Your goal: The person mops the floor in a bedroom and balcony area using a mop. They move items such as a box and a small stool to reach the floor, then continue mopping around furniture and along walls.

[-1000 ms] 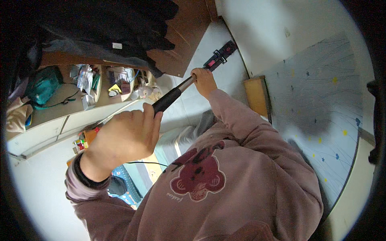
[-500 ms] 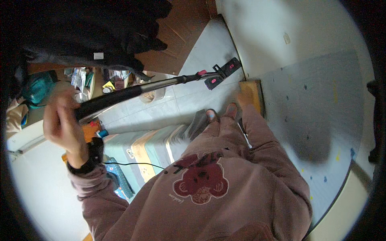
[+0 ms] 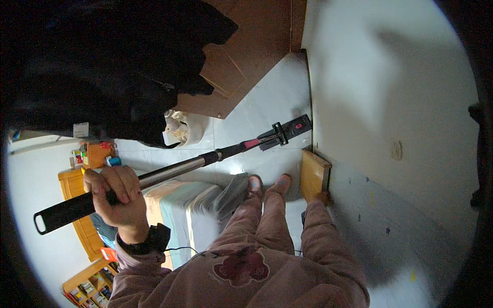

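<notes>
My left hand [image 3: 119, 197] is wrapped round the black grip of a flat mop [image 3: 177, 172], whose handle slants across the view with its looped end at the far left. The mop's dark head [image 3: 295, 127], with pink marks, lies on the pale floor against the foot of the wall. My right hand [image 3: 319, 197] is low on the right, at the edge of a wooden board [image 3: 314, 177]. It is dim there, and its fingers do not show clearly.
Dark clothes [image 3: 113, 66] hang at the upper left, before a brown door [image 3: 231, 66]. A pale bin [image 3: 197, 131] stands on the floor beside the door. A bed with a striped cover [image 3: 179, 205] is to the left of my legs, and a white wall [image 3: 354, 102] rises on the right.
The view has shifted. My left hand now grips lower down the mop handle, so its looped end shows. The mop head has turned more in line with the handle and sits nearer the wall.
</notes>
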Demonstrator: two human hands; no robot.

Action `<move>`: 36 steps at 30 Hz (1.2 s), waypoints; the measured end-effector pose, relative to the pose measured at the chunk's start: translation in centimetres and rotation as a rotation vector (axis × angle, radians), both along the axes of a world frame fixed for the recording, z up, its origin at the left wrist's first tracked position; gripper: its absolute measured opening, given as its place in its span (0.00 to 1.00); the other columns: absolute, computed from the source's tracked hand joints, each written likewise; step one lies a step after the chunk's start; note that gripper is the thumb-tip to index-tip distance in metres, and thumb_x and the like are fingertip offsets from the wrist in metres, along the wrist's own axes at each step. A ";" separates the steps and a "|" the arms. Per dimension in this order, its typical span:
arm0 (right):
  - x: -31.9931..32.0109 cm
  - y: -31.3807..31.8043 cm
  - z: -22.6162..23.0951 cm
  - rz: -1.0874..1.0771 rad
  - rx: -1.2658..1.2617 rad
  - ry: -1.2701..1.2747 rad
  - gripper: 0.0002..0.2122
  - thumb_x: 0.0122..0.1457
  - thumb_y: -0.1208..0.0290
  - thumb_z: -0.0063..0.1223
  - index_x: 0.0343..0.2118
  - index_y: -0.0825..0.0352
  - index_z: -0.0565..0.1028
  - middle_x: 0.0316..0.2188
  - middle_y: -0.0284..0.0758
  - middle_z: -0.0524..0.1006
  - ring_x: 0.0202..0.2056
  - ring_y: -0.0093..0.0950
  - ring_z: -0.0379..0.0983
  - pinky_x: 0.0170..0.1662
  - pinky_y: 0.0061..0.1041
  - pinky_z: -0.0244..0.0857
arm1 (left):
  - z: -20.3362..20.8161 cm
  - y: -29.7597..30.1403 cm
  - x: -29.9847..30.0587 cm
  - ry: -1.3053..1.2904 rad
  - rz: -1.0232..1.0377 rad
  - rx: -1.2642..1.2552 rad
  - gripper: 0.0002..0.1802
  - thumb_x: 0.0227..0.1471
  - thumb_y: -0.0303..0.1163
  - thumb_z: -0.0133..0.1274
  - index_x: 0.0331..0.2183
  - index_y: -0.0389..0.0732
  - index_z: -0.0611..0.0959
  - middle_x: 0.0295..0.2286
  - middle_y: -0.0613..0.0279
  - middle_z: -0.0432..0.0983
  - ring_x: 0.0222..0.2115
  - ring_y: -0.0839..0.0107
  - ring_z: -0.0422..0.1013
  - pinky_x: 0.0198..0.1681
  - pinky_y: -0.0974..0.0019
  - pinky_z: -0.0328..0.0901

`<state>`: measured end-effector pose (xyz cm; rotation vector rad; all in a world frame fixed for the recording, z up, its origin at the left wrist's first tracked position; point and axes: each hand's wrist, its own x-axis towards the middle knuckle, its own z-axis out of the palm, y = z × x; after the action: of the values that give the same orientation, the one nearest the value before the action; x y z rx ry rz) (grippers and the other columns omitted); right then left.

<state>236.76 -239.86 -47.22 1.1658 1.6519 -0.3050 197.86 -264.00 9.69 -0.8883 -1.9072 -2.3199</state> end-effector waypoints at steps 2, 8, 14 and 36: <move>0.6 0.4 -2.0 -0.079 0.052 -0.012 0.22 0.63 0.61 0.45 0.58 0.64 0.64 0.56 0.40 0.67 0.58 0.42 0.61 0.51 0.47 0.66 | 0.0 -0.5 -0.4 -0.059 -0.023 0.009 0.11 0.61 0.36 0.40 0.26 0.47 0.63 0.10 0.69 0.58 0.09 0.77 0.53 0.15 0.72 0.52; 0.7 -2.1 -0.3 0.012 0.203 0.382 0.19 0.59 0.59 0.50 0.50 0.66 0.69 0.45 0.45 0.75 0.41 0.46 0.77 0.49 0.42 0.69 | 0.8 -0.8 -0.8 -0.071 -0.192 -0.092 0.13 0.60 0.37 0.43 0.24 0.47 0.63 0.11 0.69 0.60 0.09 0.75 0.55 0.17 0.69 0.55; -8.5 2.8 11.4 0.010 0.134 0.472 0.23 0.56 0.58 0.53 0.50 0.69 0.69 0.47 0.48 0.73 0.43 0.45 0.75 0.47 0.44 0.70 | 2.7 -0.9 1.5 -0.192 -0.345 -0.112 0.16 0.55 0.39 0.56 0.19 0.47 0.70 0.09 0.68 0.66 0.07 0.72 0.63 0.12 0.67 0.60; -41.8 26.5 -1.6 -0.006 0.359 0.861 0.25 0.58 0.60 0.53 0.51 0.75 0.64 0.37 0.48 0.79 0.41 0.42 0.78 0.44 0.39 0.73 | 0.1 -2.8 2.7 -0.032 0.175 0.093 0.16 0.54 0.35 0.55 0.20 0.48 0.66 0.06 0.70 0.65 0.04 0.81 0.61 0.07 0.76 0.58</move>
<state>194.93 -213.36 -48.85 1.4052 2.5282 -0.5864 200.51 -266.81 9.75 -0.6514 -1.7916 -2.3100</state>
